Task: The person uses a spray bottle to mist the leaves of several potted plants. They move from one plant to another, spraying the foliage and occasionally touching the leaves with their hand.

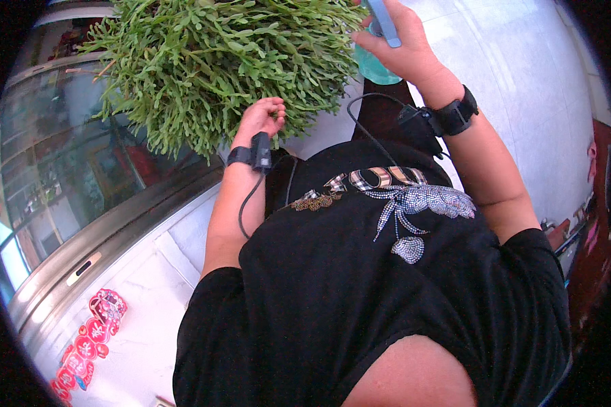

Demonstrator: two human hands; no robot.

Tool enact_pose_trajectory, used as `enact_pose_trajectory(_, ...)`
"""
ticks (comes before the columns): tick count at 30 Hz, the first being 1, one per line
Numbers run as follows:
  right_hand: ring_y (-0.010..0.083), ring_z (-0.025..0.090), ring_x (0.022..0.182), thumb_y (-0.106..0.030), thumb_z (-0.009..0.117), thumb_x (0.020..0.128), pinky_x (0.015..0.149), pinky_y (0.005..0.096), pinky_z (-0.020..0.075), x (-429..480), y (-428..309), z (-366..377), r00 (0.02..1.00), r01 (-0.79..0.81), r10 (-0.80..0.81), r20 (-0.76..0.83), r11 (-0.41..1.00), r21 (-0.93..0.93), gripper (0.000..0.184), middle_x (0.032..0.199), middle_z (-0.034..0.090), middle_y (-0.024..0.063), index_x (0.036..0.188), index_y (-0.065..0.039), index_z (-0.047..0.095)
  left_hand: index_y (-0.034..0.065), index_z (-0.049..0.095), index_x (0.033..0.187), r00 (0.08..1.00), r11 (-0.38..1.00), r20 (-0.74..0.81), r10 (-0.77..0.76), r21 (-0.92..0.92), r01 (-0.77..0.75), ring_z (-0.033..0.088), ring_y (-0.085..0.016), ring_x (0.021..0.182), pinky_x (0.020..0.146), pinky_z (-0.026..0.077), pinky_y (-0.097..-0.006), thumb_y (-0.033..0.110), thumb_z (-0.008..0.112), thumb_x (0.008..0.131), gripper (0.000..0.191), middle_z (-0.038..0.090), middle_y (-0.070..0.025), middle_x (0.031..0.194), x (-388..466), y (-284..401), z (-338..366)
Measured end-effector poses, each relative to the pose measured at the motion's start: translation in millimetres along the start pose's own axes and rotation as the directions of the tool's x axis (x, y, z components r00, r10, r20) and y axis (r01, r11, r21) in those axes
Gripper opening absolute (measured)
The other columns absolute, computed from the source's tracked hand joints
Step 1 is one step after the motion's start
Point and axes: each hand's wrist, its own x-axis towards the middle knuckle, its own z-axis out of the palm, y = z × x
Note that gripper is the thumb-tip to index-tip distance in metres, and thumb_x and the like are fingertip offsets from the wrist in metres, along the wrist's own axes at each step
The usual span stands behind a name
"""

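Observation:
A large, bushy potted-type plant with flat, segmented green stems (224,66), like a holiday cactus, fills the top of the view. Its base is hidden. My right hand (410,48), at the plant's right side, is wrapped around a spray bottle with a blue-grey trigger head (385,23) and a translucent teal body (377,66). My left hand (265,116) is at the plant's lower edge, with its fingers curled. Whether a stem is caught between those fingers is not clear.
A metal-framed sliding glass door (81,183) with a recessed handle (84,268) runs along the left. Red stickers (84,346) bearing writing are on the white wall below it. Pale floor (504,76) spreads to the right. Cables hang from black wrist devices (455,117) on both arms.

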Motion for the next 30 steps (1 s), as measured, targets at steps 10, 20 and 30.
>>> enact_pose_trajectory(10, 0.03, 0.052, 0.109, -0.016, 0.076, 0.074, 0.096, 0.0376, 0.041, -15, -10, -2, 0.995, 0.049, -0.062, -0.075, 0.985, -0.168, 0.072, 0.117, 0.054, 0.0195, 0.135, -0.001, 0.042, 0.0034, 0.057, 0.105, 0.906, 0.849, 0.007, 0.423, -0.352, -0.393, 0.05, -0.016, 0.067, 0.058, 0.043, -0.0271, 0.009, 0.062, 0.086, 0.02, 0.057, -0.006, 0.083, -125, 51, -93)
enact_pose_trajectory(20, 0.027, 0.048, 0.114, -0.013, 0.076, 0.075, 0.098, 0.0364, 0.0399, -36, -35, 16, 0.981, 0.181, -0.188, -0.043, 0.974, -0.137, 0.071, 0.122, 0.05, 0.0162, 0.136, -0.003, 0.04, 0.0029, 0.056, 0.11, 0.871, 0.759, -0.121, 0.477, -0.443, -0.477, 0.053, -0.018, 0.072, 0.061, 0.045, -0.0281, 0.002, 0.058, 0.087, 0.023, 0.059, -0.0093, 0.089, -161, 8, -126)
enact_pose_trajectory(30, 0.0245, 0.05, 0.102, -0.014, 0.077, 0.075, 0.089, 0.035, 0.043, -46, -65, 16, 0.991, 0.13, -0.128, 0.029, 0.986, -0.108, 0.07, 0.113, 0.05, 0.015, 0.134, -0.002, 0.042, 0.003, 0.056, 0.108, 0.862, 0.744, -0.055, 0.503, -0.48, -0.465, 0.05, -0.017, 0.071, 0.059, 0.044, -0.028, 0.005, 0.058, 0.088, 0.02, 0.057, -0.0078, 0.086, -161, -9, -135)
